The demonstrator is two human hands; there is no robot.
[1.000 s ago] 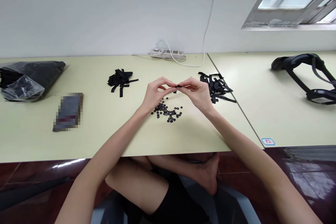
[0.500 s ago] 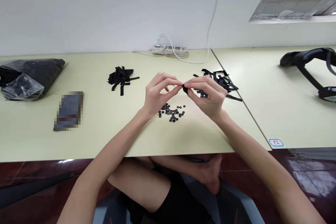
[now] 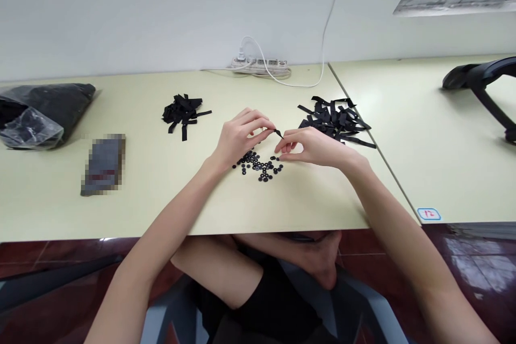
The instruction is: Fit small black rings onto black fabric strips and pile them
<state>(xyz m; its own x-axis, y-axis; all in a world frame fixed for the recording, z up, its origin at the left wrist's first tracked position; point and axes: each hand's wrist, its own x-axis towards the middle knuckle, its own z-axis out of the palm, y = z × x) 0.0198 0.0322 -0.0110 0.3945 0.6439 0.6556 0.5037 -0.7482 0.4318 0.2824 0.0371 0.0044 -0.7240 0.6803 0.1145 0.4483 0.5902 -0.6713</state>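
My left hand [image 3: 244,134] is closed in a pinch on one end of a short black fabric strip [image 3: 278,133], whose free end points right. Just to the right and lower, my right hand [image 3: 308,146] has let its thumb and fingers part, with nothing visible between them. Its fingertips hover at the right edge of a scatter of small black ring-shaped discs [image 3: 265,166]; whether they touch a disc I cannot tell. Behind that hand lies a loose pile of black strips [image 3: 332,118]. A smaller pile of black strips [image 3: 181,112] sits left of my left hand.
A plastic bag with black contents [image 3: 48,115] and a blurred flat object [image 3: 104,165] lie on the left of the table [image 3: 242,215]. Along the wall is a power strip [image 3: 258,65] with a white cable. A black headset-like frame [image 3: 484,86] stands at right.
My right hand has released the strip and moved down toward the discs, its fingers parting. My left hand keeps the strip. The view has shifted slightly.
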